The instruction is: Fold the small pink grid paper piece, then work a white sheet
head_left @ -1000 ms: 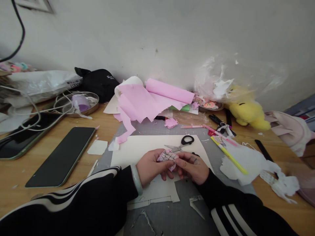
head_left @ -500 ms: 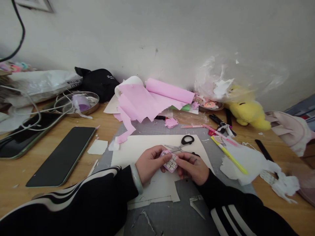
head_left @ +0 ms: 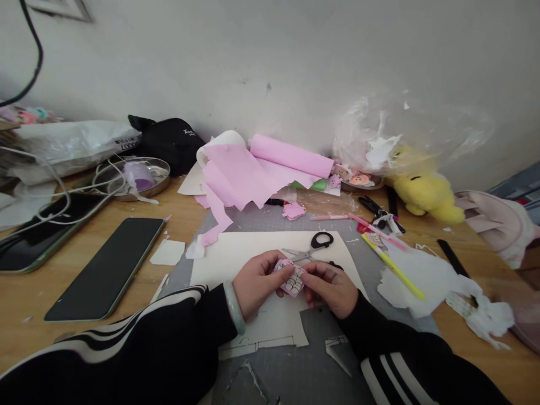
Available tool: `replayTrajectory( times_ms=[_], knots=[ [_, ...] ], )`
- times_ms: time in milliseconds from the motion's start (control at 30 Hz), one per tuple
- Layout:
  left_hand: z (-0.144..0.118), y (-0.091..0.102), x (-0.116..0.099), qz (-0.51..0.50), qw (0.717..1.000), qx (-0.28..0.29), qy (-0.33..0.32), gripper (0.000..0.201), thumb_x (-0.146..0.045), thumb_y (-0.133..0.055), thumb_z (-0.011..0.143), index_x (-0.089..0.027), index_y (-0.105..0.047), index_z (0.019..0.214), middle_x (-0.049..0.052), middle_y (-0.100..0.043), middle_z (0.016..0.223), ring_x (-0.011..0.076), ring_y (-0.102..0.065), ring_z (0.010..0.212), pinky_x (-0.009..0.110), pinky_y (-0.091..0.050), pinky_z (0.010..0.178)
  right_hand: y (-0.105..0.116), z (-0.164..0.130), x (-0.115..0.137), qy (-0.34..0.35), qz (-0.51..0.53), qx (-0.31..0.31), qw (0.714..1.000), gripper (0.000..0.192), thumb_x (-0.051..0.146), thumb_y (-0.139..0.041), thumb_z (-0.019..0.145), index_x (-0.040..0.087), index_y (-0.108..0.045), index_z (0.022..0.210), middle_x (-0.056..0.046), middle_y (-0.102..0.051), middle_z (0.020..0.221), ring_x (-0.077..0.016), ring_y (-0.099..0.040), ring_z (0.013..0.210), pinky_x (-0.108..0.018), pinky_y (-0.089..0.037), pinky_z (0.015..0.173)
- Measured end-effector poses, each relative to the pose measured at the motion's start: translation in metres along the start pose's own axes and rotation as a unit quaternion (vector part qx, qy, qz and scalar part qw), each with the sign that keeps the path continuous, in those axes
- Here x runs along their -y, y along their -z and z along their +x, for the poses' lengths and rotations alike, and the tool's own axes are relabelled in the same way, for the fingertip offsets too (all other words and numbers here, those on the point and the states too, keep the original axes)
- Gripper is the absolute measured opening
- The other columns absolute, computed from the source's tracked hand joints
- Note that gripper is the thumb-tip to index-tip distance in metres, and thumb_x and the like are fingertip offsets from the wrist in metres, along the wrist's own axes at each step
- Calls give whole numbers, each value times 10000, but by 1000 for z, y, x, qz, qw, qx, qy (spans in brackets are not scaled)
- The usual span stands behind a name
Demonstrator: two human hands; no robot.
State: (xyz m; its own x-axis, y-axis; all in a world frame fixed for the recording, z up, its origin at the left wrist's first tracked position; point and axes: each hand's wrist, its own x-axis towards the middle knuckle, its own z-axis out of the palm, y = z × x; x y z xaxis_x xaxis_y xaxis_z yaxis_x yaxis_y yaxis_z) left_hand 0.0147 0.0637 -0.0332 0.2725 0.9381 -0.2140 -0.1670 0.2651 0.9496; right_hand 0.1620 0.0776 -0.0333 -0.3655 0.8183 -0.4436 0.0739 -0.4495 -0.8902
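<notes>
Between my two hands is a small pink-edged paper piece (head_left: 294, 284) with black-outlined white shapes drawn on it. My left hand (head_left: 259, 281) pinches it from the left, thumb lying across its face. From the right, my right hand (head_left: 333, 287) grips its edge between thumb and fingers. Just behind them, scissors (head_left: 314, 246) with black handles lie with blades apart on a cream paper sheet (head_left: 244, 247). Part of the scissors is hidden behind my right hand. Below, the sheet has a cut edge and lies on a grey cutting mat (head_left: 312, 371).
Paper offcuts (head_left: 337, 354) lie on the mat. To the left are a dark phone (head_left: 107, 270) and a metal dish (head_left: 160, 169). Pink paper (head_left: 236, 174) is heaped at the back. A yellow marker (head_left: 392, 267), white scraps (head_left: 442, 275) and a yellow plush toy (head_left: 426, 191) are on the right.
The paper piece has tilted very slightly between my fingers. Both hands keep nearly the same place and hold.
</notes>
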Motion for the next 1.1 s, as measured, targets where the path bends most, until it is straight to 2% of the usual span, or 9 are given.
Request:
replayTrajectory(
  times_ms=[200, 533, 1100],
  knots=[
    [-2, 0, 1, 27, 999, 18, 6, 163, -284, -554, 656, -137, -491, 687, -35, -499, 552, 79, -436, 491, 189, -362, 454, -1, -1, -2, 19, -31, 1, 999, 286, 390, -582, 579, 135, -489, 669, 75, -468, 401, -36, -420, 334, -175, -362, 348],
    [-2, 1, 2, 45, 999, 8, -4, 174, -304, -527, 681, -140, -469, 679, -33, -481, 545, 78, -426, 481, 187, -370, 443, -2, -2, 0, 12, -26, 2, 1000, 318, 407, -593, 551, 137, -479, 675, 78, -467, 416, -34, -417, 341, -175, -367, 351],
    [0, 0, 2, 20, 1000, 10, 12, 156, -262, -553, 660, -137, -460, 659, -41, -478, 533, 71, -423, 478, 182, -359, 440, -1, -2, 0, 6, -28, 6, 1000, 278, 357, -591, 564, 135, -472, 682, 81, -466, 410, -34, -418, 338, -171, -365, 352]
  ],
)
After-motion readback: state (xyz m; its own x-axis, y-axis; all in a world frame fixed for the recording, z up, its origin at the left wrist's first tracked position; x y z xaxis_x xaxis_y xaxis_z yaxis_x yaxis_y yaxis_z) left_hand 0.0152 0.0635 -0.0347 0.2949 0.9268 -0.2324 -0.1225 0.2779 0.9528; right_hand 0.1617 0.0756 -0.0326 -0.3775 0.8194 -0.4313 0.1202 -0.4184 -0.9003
